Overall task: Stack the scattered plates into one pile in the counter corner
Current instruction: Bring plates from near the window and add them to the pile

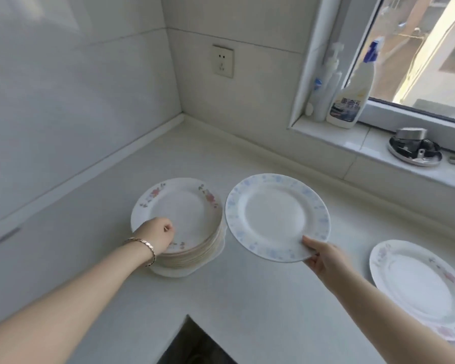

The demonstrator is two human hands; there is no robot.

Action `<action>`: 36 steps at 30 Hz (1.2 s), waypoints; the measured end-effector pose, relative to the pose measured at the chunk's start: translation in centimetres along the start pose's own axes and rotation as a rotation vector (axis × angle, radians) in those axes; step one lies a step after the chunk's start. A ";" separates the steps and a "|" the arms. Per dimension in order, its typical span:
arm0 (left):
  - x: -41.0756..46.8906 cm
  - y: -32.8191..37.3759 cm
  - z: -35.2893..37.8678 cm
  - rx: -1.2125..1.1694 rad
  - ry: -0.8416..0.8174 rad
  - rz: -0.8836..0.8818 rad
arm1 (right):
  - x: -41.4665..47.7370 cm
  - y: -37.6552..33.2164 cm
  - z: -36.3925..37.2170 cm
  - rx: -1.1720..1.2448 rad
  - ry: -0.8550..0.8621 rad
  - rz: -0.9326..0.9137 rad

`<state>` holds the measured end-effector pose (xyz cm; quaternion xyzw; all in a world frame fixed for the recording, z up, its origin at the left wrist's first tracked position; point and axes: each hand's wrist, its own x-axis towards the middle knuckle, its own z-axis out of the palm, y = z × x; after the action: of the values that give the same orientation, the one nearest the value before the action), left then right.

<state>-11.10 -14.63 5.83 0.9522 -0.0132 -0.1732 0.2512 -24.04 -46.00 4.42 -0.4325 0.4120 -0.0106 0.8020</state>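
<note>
A pile of white plates (pixel 187 206) with pink flower rims stands on the white counter (pixel 247 298), some way out from the wall corner. My left hand (pixel 156 236) rests on the pile's near edge, fingers curled over the top plate's rim. My right hand (pixel 322 256) grips the near rim of a blue-patterned plate (pixel 276 216) and holds it in the air just right of the pile, roughly level. Another pink-flowered plate (pixel 420 287) lies flat on the counter at the far right, over a further plate's rim.
The counter corner (pixel 183 119) meets tiled walls with a wall socket (pixel 222 61). On the window sill (pixel 357 143) stand a spray bottle (pixel 351 95), a pump bottle (pixel 325 85) and a metal dish (pixel 415 151). A dark cut-out (pixel 192 345) opens at the counter's front.
</note>
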 end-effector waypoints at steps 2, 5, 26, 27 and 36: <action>0.6 -3.1 -2.2 -0.027 0.036 -0.035 | 0.5 1.0 4.4 -0.071 -0.028 -0.003; 1.8 -7.6 -4.8 -0.071 0.087 -0.092 | 1.2 2.8 10.1 -0.160 -0.071 -0.009; 5.4 -15.3 -5.4 -0.138 0.020 -0.195 | 0.5 8.2 19.0 -1.188 0.072 -0.296; 5.4 -15.4 -5.3 -0.131 0.015 -0.190 | 0.8 8.5 19.2 -1.204 0.065 -0.284; 5.2 -15.8 -4.0 -0.093 -0.017 -0.151 | 1.8 9.2 19.2 -1.256 0.192 -0.268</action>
<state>-5.87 0.48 -0.18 0.9363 0.0646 -0.2003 0.2813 -13.14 -27.74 2.28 -0.8640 0.3521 0.0939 0.3476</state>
